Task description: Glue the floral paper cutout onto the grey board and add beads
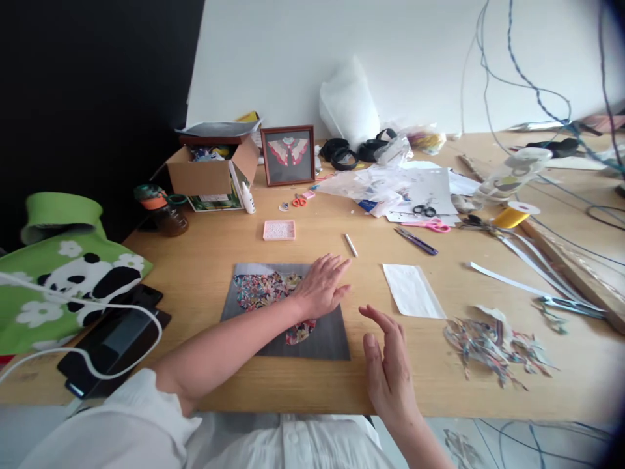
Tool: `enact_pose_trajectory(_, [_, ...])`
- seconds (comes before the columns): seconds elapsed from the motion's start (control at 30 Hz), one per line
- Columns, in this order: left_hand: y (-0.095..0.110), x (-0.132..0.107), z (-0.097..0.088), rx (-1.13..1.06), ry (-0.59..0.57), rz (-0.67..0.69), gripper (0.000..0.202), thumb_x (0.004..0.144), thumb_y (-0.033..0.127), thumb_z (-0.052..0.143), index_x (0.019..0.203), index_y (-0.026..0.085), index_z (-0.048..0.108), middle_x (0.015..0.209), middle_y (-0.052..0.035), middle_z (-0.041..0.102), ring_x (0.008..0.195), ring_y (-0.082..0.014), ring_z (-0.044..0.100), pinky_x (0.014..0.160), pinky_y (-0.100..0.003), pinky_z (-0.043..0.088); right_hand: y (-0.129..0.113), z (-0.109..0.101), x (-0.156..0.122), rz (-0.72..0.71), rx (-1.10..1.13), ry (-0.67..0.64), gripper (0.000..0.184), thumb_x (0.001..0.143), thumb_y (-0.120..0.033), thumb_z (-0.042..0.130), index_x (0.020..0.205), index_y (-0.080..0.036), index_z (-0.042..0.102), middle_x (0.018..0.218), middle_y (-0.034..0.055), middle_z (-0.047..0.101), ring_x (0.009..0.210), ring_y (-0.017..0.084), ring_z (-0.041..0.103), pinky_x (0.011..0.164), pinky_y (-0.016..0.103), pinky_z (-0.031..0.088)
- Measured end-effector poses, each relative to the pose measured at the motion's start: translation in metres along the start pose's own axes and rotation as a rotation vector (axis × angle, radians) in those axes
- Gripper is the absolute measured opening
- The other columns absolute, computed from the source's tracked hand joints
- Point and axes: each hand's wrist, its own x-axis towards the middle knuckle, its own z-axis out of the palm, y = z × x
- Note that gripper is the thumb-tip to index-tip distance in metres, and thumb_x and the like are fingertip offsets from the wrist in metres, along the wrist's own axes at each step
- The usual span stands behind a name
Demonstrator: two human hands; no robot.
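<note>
My left hand (321,284) lies palm down, fingers stretched out, over the right part of a dark grey sheet (327,342). Beneath that hand and forearm is a patterned floral fabric piece (258,290), partly hidden by them. Whether the palm presses on the fabric or hovers just above, I cannot tell. My right hand (389,361) is held near the table's front edge, to the right of the sheet, thumb and fingers apart and nothing in it. A white paper sheet (413,291) rests beyond it, and a white pen-like stick (350,245) lies farther back.
Fabric scraps (498,345) are heaped at the right, near small scissors (571,305) and white ribbon (508,279). Pink scissors (432,225) and a purple-handled cutter (416,241) lie behind. A pink tray (279,230), a framed collar piece (288,156) and a cardboard box (205,176) stand farther back.
</note>
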Motion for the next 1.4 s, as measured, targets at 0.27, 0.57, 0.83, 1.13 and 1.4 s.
enact_pose_trajectory(0.27, [-0.013,0.005,-0.012,-0.684,0.182,-0.276,0.049,0.099,0.051,0.036,0.128,0.018,0.057,0.137,-0.014,0.057,0.132,-0.0262,0.049,0.115,-0.047,0.035,0.0,0.001,0.0,0.014,-0.012,-0.044,0.034,0.103,-0.028,0.039,0.136,-0.023,0.045,0.129,0.011,0.056,0.123,0.025,0.05,0.1,0.046,0.044])
enact_pose_trajectory(0.57, [-0.023,0.005,-0.063,-1.069,0.369,-0.446,0.042,0.097,0.048,0.044,0.118,0.017,0.064,0.129,-0.0134,0.064,0.125,-0.0261,0.056,0.108,-0.045,0.042,-0.002,-0.001,0.009,-0.025,-0.095,-0.139,0.033,0.104,-0.03,0.037,0.134,-0.023,0.046,0.125,0.0122,0.056,0.119,0.025,0.052,0.096,0.045,0.048])
enact_pose_trajectory(0.83, [-0.049,-0.043,-0.108,-0.648,0.576,-0.57,0.031,0.093,0.04,0.053,0.113,0.018,0.062,0.118,-0.0116,0.067,0.115,-0.0255,0.061,0.107,-0.046,0.043,-0.046,0.039,0.093,-0.383,-0.269,-0.301,0.046,0.103,-0.033,0.038,0.147,-0.019,0.034,0.138,0.0156,0.048,0.136,0.03,0.037,0.111,0.052,0.035])
enact_pose_trajectory(1.13, [-0.047,-0.092,-0.116,-0.247,0.577,-0.489,0.032,0.096,0.033,0.047,0.124,0.019,0.054,0.127,-0.0132,0.06,0.121,-0.0254,0.057,0.106,-0.048,0.045,-0.018,0.127,0.104,-0.467,-0.557,-0.403,0.049,0.1,-0.017,0.034,0.149,-0.014,0.039,0.149,0.013,0.046,0.146,0.035,0.023,0.118,0.062,0.013])
enact_pose_trajectory(1.4, [-0.063,-0.118,-0.117,0.084,0.549,-0.473,0.031,0.096,0.026,0.043,0.124,0.019,0.055,0.12,-0.0122,0.062,0.117,-0.0254,0.056,0.105,-0.047,0.045,-0.006,0.131,0.102,-0.43,-0.593,-0.431,0.048,0.102,-0.024,0.033,0.148,-0.012,0.04,0.149,0.0149,0.046,0.144,0.036,0.027,0.118,0.061,0.016])
